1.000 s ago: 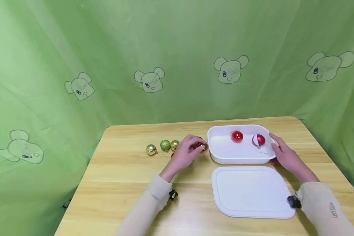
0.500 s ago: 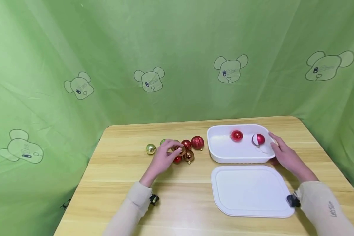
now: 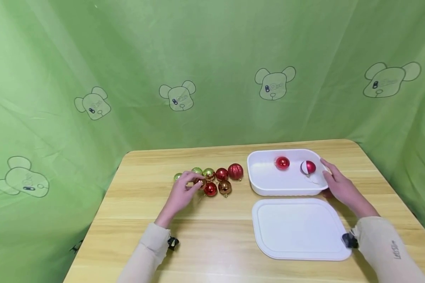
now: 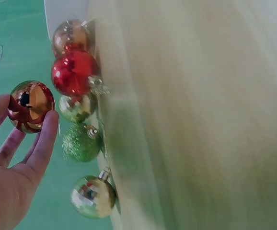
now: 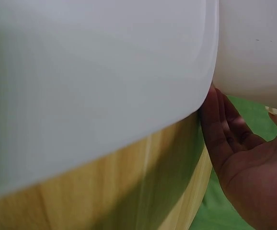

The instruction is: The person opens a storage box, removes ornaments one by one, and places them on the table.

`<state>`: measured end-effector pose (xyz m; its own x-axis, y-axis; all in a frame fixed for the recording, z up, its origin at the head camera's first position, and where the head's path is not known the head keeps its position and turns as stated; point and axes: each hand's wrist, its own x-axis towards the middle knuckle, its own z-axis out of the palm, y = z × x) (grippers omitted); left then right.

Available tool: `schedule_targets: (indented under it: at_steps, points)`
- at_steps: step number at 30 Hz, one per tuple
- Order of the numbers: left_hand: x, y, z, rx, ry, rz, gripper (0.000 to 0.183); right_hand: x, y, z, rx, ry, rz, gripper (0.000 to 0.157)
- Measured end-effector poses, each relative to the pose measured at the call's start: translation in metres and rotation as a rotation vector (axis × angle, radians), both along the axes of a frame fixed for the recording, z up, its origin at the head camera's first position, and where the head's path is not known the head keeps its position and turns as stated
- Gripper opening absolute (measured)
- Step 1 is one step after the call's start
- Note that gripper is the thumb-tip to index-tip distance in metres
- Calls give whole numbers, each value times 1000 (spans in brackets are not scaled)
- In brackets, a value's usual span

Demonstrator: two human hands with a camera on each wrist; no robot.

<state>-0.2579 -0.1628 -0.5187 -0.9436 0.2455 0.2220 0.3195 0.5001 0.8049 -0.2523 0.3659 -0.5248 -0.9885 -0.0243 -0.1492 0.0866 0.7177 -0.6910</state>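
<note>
My left hand point(image 3: 182, 192) pinches a shiny copper Christmas ball point(image 4: 31, 106) between thumb and fingertips. In the head view it is over the left part of a group of baubles, partly covering a gold ball point(image 3: 177, 177). Close by lie a glittery green ball point(image 4: 82, 142), a shiny red ball point(image 3: 210, 189), another gold ball point(image 3: 209, 174) and a second copper ball point(image 3: 224, 187). My right hand point(image 3: 341, 188) grips the right end of a white plastic box point(image 3: 287, 192), thumb by the rim. Inside the box are a clear red ball point(image 3: 282, 162) and a red-and-white ball point(image 3: 308, 167).
A white lid point(image 3: 301, 230) lies flat on the wooden table point(image 3: 212, 243) in front of the box. Two dark red balls, one glittery point(image 3: 222, 174) and one larger and ridged point(image 3: 235, 171), sit left of the box. A green curtain point(image 3: 219, 125) hangs behind the table.
My left hand has moved left with the copper ball, from beside the box to the left part of the group. The red and second copper balls have come into view. My right hand stays at the box.
</note>
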Motion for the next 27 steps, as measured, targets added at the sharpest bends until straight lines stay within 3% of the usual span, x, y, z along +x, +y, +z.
schedule_targets:
  at_steps: [10, 27]
  points:
    - [0, -9, -10, -82, -15, 31, 23, -1, 0, -1, -2, 3, 1, 62]
    - [-1, -14, -17, -177, -49, 17, 32, -1, 1, -3, -3, 4, 0, 62]
